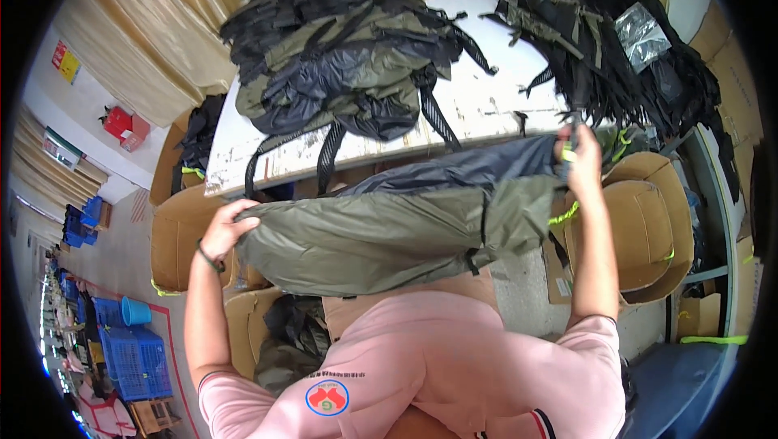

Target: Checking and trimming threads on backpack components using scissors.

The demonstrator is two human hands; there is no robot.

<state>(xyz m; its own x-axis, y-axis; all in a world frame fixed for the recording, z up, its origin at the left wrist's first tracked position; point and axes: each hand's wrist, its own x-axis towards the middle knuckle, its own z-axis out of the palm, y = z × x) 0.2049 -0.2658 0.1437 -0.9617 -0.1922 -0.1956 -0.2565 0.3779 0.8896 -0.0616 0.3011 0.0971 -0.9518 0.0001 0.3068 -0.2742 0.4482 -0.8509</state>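
A long piece of olive green and black fabric [365, 236], like an unfinished bag panel, is stretched between my hands over my lap, in front of the table edge. My left hand [229, 230] is closed on its left end, thumb on top. At the right end, my right hand [580, 159] is closed round the fabric's upper corner and a narrow dark strip with a bit of yellow-green. What that strip is, I cannot make out. A black strap runs down the panel near its right side, and a yellow-green cord [565, 214] hangs below my right hand.
Ahead, a white table [486, 107] bears a heap of olive and black bag pieces [340, 58] and a pile of black straps [583, 42]. Cardboard boxes stand left [182, 236] and right [640, 228]. Blue crates [134, 350] are far left.
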